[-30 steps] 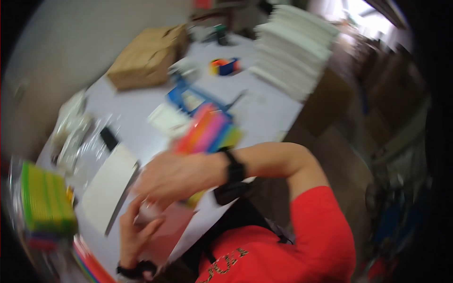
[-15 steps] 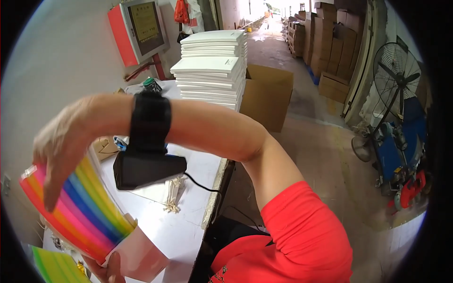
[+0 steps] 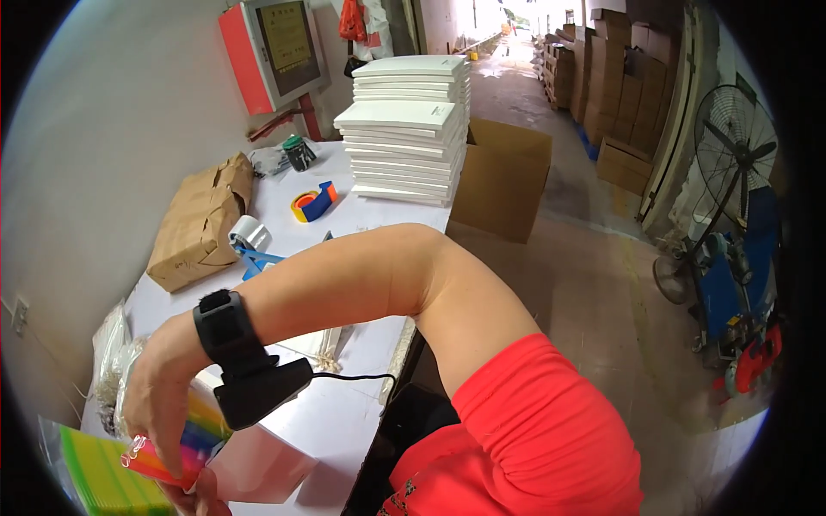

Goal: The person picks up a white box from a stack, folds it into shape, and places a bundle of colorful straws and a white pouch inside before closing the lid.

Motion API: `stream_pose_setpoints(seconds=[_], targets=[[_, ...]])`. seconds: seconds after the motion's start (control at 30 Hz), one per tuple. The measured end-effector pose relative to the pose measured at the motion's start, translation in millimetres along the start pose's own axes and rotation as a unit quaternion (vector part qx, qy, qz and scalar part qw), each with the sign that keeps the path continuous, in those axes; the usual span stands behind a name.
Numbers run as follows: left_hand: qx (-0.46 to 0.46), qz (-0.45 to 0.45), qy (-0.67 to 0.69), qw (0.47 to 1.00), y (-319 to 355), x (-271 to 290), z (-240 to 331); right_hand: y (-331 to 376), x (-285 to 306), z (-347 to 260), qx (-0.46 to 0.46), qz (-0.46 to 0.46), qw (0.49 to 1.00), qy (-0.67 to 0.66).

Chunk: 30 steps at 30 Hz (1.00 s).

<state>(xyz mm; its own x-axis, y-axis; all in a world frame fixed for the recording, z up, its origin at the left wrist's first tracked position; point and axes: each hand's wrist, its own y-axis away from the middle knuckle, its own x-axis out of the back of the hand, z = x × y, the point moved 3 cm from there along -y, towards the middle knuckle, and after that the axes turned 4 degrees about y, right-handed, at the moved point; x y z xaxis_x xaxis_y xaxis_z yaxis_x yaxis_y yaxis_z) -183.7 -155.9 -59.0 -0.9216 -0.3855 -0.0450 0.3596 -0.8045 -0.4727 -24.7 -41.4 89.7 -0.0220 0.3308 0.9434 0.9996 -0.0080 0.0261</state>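
Observation:
My right hand reaches across from the right and grips a glossy bundle of rainbow-coloured strips from above, fingers pointing down. The bundle stands partly inside a whitish, slightly see-through box-like sleeve; its lower part is hidden. At the lower edge, my left hand is closed around the sleeve's near left side, its thumb in front. A black device with a cable is strapped to my right wrist. Beside my hands, at the lower left, lies a clear bag of yellow-green strips.
A brown paper parcel, a blue tape dispenser, coloured tape rolls and a dark jar stand on the white table. White booklets are stacked at its far end, next to an open carton. A fan stands right.
My right hand has moved down with the rainbow bundle, and much less of it shows above the sleeve. My left hand stays low at the sleeve. The view has shifted slightly.

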Motion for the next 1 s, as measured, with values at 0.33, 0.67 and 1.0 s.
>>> stream_pose_setpoints(seconds=[0.33, 0.67, 1.0], targets=[[-0.066, 0.01, 0.033, 0.997, 5.8, 0.8, 11.7, -26.6, -20.8, -7.1, 0.046, 0.148, 0.985, 0.074], [-0.035, 0.204, -0.122, 0.971, 12.5, 26.9, -2.4, -31.8, -51.8, -16.7, 0.08, 0.272, 0.953, 0.106], [-0.066, 0.145, 0.093, 0.983, 20.1, -0.2, 31.6, -40.6, -73.5, -23.8, 0.157, 0.438, 0.867, 0.177]])
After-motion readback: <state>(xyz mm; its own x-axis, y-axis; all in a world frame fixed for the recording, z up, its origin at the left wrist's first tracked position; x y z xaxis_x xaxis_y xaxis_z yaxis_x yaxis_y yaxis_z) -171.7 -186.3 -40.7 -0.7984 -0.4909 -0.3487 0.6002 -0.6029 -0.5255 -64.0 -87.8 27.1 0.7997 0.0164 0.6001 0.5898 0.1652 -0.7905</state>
